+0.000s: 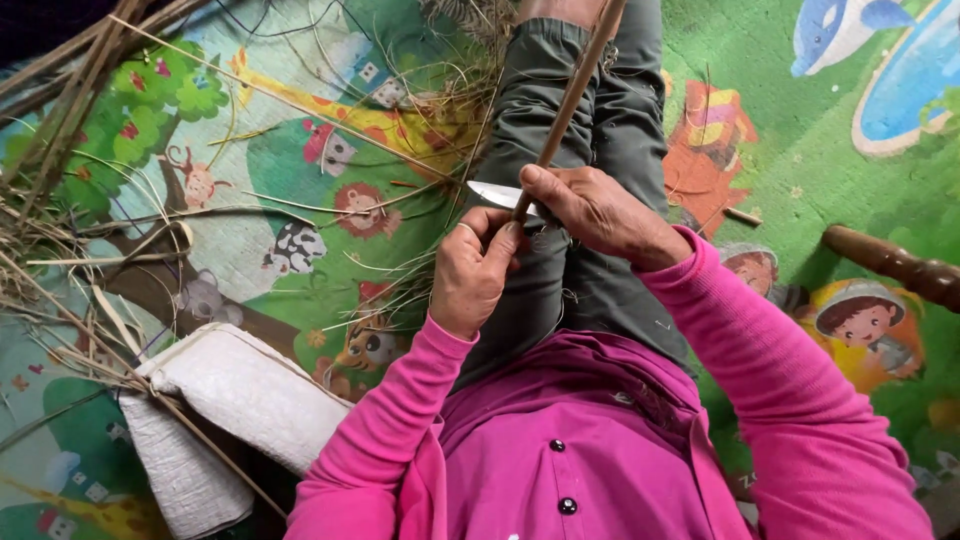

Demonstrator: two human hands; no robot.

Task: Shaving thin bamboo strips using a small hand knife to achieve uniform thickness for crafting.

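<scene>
From the head camera, looking down: a person in a pink sweater (600, 460) sits on a play mat (820, 150) with bright cartoon animals on it. Their legs in grey trousers (560, 110) stretch out in front.

The right hand (600, 215) holds a long thin brown cane (570, 100). Its fingers are curled tight round the cane, and the thumb presses on top, just by the blade. The cane runs up and away over the legs.

The left hand (475, 270) holds a small knife (495, 193). Its fingers are closed in a fist round the handle, with the pale blade poking out to the left, touching the cane where the two hands meet.

To do this scraping well, I think the blade should lie flat and low on the cane, and go away from the body in small, soft strokes. The thumb should keep back from the sharp edge.

Both arms bend at the elbows and come together over the lap. The wrists are close, the hands touching.

Dry grass strips (60, 200) lie in a heap on the left. A white woven sack (240, 390) lies near the left elbow. A dark wooden stick (890, 265) lies on the right.
</scene>
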